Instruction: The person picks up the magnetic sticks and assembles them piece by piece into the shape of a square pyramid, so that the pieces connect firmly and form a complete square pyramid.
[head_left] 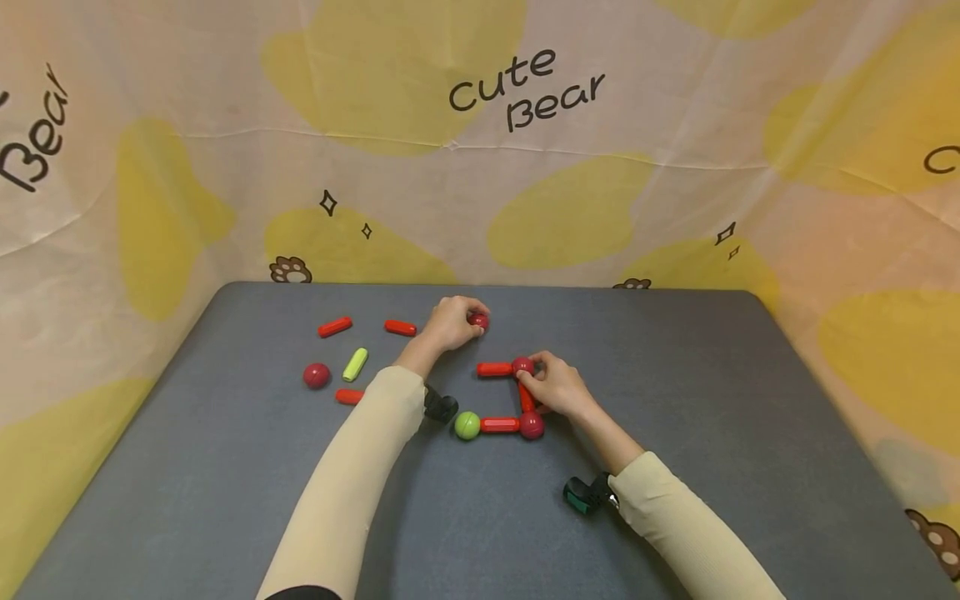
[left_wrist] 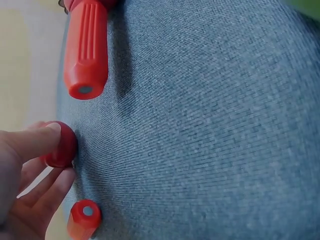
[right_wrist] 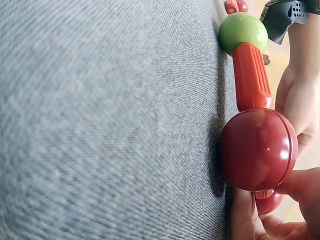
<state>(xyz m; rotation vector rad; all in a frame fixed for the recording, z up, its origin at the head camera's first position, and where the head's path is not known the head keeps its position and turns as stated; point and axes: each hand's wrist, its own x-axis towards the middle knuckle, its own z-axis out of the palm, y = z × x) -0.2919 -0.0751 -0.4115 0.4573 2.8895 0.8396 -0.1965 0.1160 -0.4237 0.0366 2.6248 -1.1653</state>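
My left hand (head_left: pixel 450 323) pinches a dark red ball (left_wrist: pixel 69 147) between thumb and fingers, on the far part of the mat. With thumb and fingers, my right hand (head_left: pixel 558 385) grips the dark red ball (head_left: pixel 523 366) at the far corner of a joined magnetic shape. From that ball one red rod (head_left: pixel 494 369) points left, its end free. Another red rod (head_left: pixel 527 398) runs to a near dark red ball (right_wrist: pixel 256 150), partly behind the fingers. A further red rod (right_wrist: pixel 251 77) links this ball to a green ball (right_wrist: pixel 243 32).
Left of the left hand lie loose red rods (head_left: pixel 334 327), a yellow-green rod (head_left: pixel 355 365) and a dark red ball (head_left: pixel 317 375). Another red rod (head_left: pixel 349 397) is partly covered by the left sleeve. A printed cloth (head_left: pixel 450 183) hangs behind the grey mat (head_left: pixel 675 375).
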